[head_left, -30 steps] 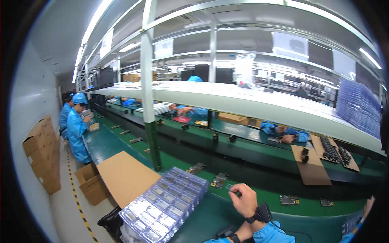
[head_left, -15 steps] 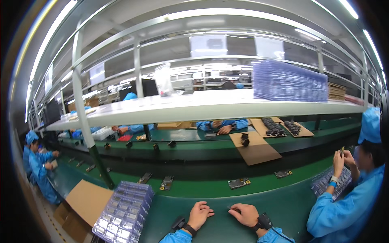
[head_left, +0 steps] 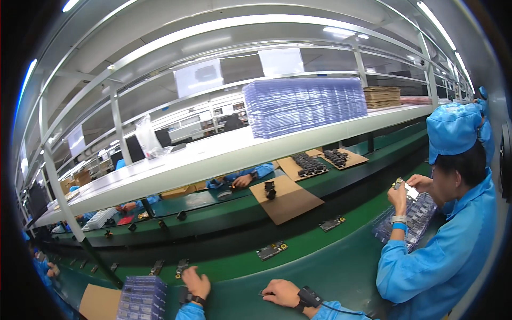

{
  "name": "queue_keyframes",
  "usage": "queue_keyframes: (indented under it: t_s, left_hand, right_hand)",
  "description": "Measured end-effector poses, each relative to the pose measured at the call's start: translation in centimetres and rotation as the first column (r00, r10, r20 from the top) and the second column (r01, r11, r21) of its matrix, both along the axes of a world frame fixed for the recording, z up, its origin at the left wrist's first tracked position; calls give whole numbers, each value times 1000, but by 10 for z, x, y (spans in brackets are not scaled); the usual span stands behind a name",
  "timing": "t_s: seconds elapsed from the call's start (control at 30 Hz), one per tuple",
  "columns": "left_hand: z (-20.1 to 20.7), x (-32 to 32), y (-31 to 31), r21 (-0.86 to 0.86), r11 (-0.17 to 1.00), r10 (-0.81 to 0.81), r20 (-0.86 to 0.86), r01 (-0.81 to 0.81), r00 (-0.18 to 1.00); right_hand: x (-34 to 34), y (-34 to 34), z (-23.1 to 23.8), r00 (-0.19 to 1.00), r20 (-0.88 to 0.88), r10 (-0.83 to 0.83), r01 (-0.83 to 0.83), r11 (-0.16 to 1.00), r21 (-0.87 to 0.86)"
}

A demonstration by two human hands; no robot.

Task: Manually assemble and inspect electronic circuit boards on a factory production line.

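Right hand: low at the bench, closed to a pinch at the fingertips, on a small part.
Small part: at the tips of the right hand, apart from every board; not yet put down, too small to tell more.
Left hand: loose and spread, with nothing seen in its hold.
Trays: in a stack to the left, with bits in the pockets, so not used up.
Near board: flat on the green belt, just beside the left hand; hard to tell if touching.
More boards: lying along the belt; done or left to do, cannot tell.
Co-worker: off to the right, holding a shiny piece above other trays.
Far card: across the belt, under a black part.
Shelf: up high, under a big tray pile.
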State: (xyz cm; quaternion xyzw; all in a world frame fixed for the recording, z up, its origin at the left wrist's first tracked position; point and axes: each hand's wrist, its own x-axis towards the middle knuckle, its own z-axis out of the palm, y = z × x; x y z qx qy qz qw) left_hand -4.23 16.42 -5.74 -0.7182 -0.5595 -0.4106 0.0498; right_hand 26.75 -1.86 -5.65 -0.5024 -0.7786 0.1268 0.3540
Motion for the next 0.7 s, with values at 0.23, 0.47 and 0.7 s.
queue_keyframes:
  t_s: [0.23, 0.47, 0.7]
  left_hand:
    - [-39, -62, 61, 39, 839, 542, 12, -542, 840]
    - [-16, -37, 55, -167, 868, 458, -96, -468, 884]
    - [4, -36, 33, -93, 978, 203, 240, -186, 949]
  right_hand:
    - [-13, -7, 19, 999, -30, -35, 31, 991, -128]
    - [-6, -1, 2, 991, -70, -113, 112, 994, -20]
    - [-11, -6, 11, 987, -85, -138, 137, 990, -22]
